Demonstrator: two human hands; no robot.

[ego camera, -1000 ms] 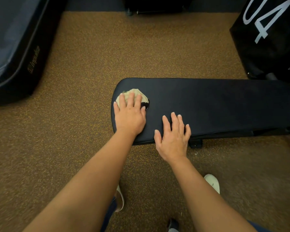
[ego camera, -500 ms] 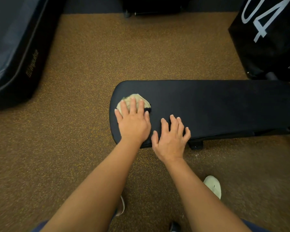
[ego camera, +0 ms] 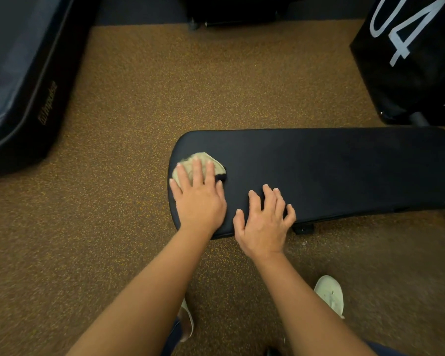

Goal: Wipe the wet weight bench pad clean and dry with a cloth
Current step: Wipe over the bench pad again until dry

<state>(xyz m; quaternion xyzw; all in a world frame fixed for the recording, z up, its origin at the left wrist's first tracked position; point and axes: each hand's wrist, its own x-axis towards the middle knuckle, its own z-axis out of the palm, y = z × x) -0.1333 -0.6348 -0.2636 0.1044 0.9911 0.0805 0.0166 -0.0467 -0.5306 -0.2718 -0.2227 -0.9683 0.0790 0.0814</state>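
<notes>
A long black weight bench pad [ego camera: 332,168] lies low across the right half of the head view. On its rounded left end sits a crumpled beige cloth [ego camera: 190,161]. My left hand [ego camera: 199,199] presses flat on the cloth with straight fingers and hides most of it. My right hand [ego camera: 263,222] rests on the pad's near edge just to the right, fingers spread and slightly bent, holding nothing.
Speckled brown gym flooring [ego camera: 113,227] surrounds the bench. A dark padded mat [ego camera: 16,80] lies at the far left. A black box marked 04 [ego camera: 409,52] stands at the far right behind the bench. My pale shoes [ego camera: 330,294] are below.
My left hand has slid the cloth slightly toward me and the pad's left end. My right hand has drawn back a little along the near edge, its fingers now more bent.
</notes>
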